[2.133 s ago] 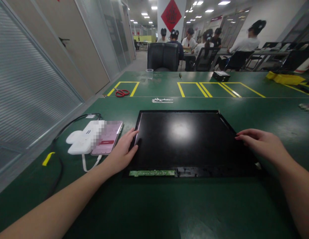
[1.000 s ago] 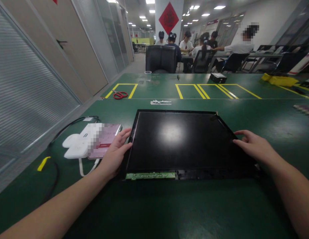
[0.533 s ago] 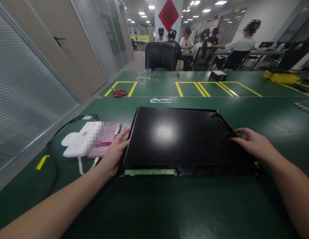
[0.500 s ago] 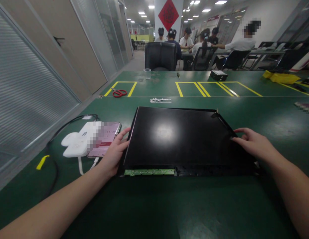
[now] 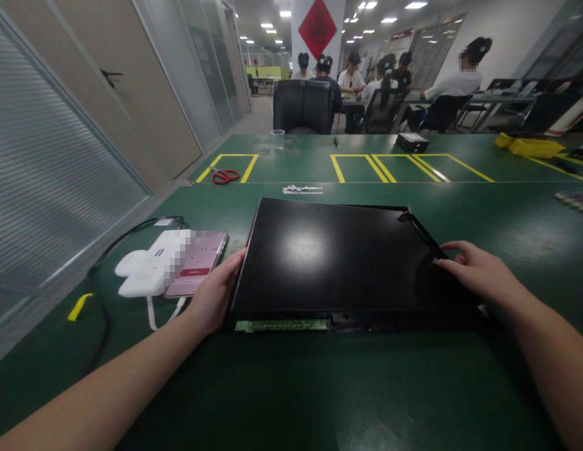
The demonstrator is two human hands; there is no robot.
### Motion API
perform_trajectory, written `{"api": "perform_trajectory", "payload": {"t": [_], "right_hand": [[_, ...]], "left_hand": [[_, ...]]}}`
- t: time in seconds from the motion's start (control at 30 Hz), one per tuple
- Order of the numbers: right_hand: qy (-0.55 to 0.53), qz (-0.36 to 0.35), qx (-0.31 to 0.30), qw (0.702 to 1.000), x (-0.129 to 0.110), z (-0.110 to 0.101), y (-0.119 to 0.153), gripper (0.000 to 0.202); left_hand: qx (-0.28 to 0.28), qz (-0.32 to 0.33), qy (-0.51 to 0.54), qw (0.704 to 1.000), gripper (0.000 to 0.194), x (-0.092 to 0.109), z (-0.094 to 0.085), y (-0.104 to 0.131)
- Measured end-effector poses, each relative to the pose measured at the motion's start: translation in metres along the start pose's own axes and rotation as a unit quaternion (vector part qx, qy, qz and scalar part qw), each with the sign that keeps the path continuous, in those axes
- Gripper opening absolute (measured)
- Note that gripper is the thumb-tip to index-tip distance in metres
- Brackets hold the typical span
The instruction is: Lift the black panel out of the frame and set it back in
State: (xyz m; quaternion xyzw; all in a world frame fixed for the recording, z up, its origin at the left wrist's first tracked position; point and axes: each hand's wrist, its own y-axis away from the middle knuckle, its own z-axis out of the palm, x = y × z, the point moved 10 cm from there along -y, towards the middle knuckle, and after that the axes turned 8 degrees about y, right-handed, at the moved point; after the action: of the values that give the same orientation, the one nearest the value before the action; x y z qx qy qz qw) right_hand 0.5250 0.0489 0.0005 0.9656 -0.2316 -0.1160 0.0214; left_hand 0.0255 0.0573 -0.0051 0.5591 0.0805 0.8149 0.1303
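In front of me is a black LCD screen panel [image 5: 329, 257] over a shallow black frame [image 5: 390, 323], with a green circuit board strip [image 5: 282, 326] along the near side. The panel's left edge stands slightly raised and out of line with the frame. My left hand [image 5: 219, 288] is closed on that left edge; its fingertips are hidden behind and under the panel. At the right edge, my right hand [image 5: 477, 266] holds the side of the black frame, thumb on top and index finger curled alongside. The panel's underside cannot be seen.
Left of my left hand lie a phone [image 5: 202, 263], a white charger [image 5: 150, 263] and a black cable [image 5: 106, 319]. Beyond are red-handled scissors [image 5: 225, 176], white scraps [image 5: 302, 189], a plastic cup [image 5: 277, 139] and a black box [image 5: 412, 143]. Several people sit at a far table.
The panel's left side has risen a little and shifted left off the frame. My left fingers have gone from visible along the edge to tucked behind it. My right hand is nearly unmoved.
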Motion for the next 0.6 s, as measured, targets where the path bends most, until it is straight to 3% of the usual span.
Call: {"api": "perform_trajectory", "payload": {"t": [0.1, 0.2, 0.33, 0.6], "right_hand": [[0.002, -0.006, 0.007, 1.0, -0.001, 0.0, -0.001, 0.058], [0.002, -0.003, -0.001, 1.0, 0.0, 0.002, -0.001, 0.061], [0.002, 0.0, -0.013, 1.0, -0.002, 0.003, 0.0, 0.063], [0.005, -0.003, -0.01, 1.0, -0.002, 0.002, 0.001, 0.062]], "left_hand": [[-0.032, 0.028, -0.012, 0.999, 0.05, 0.005, 0.006, 0.003], [-0.035, 0.09, -0.092, 0.991, 0.06, 0.013, -0.001, 0.005], [-0.04, 0.099, -0.155, 0.982, 0.073, 0.01, -0.013, 0.003], [-0.046, 0.171, -0.259, 0.95, 0.069, 0.021, -0.013, 0.006]]}}
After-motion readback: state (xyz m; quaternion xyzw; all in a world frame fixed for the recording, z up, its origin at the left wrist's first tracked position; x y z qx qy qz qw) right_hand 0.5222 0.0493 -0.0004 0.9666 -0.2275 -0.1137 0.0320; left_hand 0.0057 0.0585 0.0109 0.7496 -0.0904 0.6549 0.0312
